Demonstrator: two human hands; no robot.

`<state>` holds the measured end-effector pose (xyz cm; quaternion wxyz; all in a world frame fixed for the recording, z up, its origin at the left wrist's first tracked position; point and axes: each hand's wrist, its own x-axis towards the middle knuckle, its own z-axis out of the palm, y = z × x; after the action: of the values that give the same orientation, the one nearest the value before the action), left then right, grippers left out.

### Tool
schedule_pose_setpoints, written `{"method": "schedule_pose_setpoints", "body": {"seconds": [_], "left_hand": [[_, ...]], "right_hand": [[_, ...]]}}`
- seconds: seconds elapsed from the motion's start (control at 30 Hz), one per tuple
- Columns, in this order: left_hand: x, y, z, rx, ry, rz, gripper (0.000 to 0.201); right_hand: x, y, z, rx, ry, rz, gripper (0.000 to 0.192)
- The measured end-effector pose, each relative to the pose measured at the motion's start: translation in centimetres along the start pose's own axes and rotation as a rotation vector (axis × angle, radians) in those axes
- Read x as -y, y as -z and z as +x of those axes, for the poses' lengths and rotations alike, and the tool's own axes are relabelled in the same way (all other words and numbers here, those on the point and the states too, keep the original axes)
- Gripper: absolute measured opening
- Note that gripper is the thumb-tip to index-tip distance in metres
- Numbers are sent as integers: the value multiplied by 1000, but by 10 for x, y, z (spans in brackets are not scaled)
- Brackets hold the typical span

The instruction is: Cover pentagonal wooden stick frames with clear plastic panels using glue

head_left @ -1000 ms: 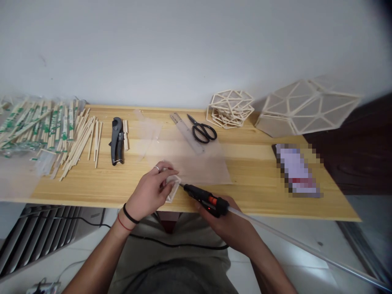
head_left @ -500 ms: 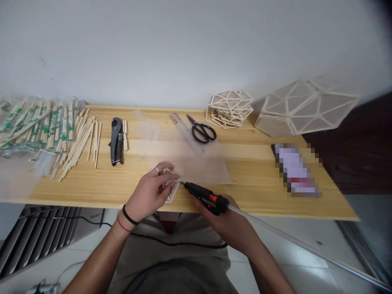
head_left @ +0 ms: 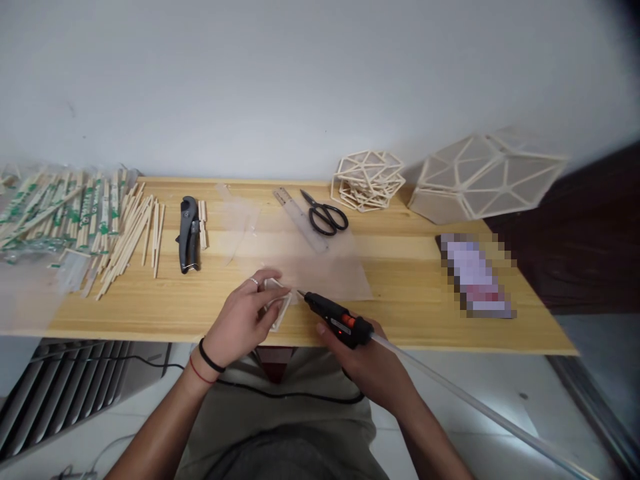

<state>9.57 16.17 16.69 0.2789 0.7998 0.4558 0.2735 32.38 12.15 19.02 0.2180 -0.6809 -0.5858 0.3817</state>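
A small frame of wooden sticks [head_left: 283, 312] lies near the table's front edge. My left hand [head_left: 243, 308] grips it, fingers bent over its left side and hiding part of it. Wrapped around a black glue gun [head_left: 327, 312] is my right hand [head_left: 373, 367]. The gun's nozzle points left and stands just off the frame's right corner. A long clear glue stick [head_left: 450, 390] runs out of the gun's back to the lower right. Under the frame's upper right lies a translucent sheet [head_left: 335, 273].
A ruler [head_left: 303, 220] and black scissors [head_left: 327, 219] rest on the sheet. Pruning shears [head_left: 189, 235], loose sticks [head_left: 127, 243] and wrapped chopsticks [head_left: 65, 207] lie left. Stick frames [head_left: 369, 179], a covered polyhedron [head_left: 487, 177] and a blurred phone [head_left: 475, 277] are at right.
The nozzle has drawn back slightly from the corner of the stick frame, leaving a small gap. My left hand keeps its hold. The whole view has shifted a little.
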Motion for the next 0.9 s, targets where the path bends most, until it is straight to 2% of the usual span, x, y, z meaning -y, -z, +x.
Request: {"method": "schedule_pose_setpoints", "body": {"seconds": [0.17, 0.27, 0.33, 0.47, 0.6, 0.9], "left_hand": [[-5, -1, -5, 4, 0, 54, 35], [-9, -1, -10, -10, -30, 70, 35], [-11, -1, -13, -26, -51, 77, 34], [-15, -1, -19, -44, -68, 82, 37], [-17, 0, -28, -46, -43, 71, 34], [-22, 0, -48, -45, -16, 103, 31]], "right_hand": [[-15, -6, -3, -26, -19, -2, 30], [-25, -12, -5, -84, -92, -46, 43], [-30, -13, -5, -69, -139, -55, 49], [-33, -8, -3, 19, -168, -49, 47], [-30, -3, -1, 46, -173, -59, 47], [-33, -10, -4, -23, -133, -36, 44]]}}
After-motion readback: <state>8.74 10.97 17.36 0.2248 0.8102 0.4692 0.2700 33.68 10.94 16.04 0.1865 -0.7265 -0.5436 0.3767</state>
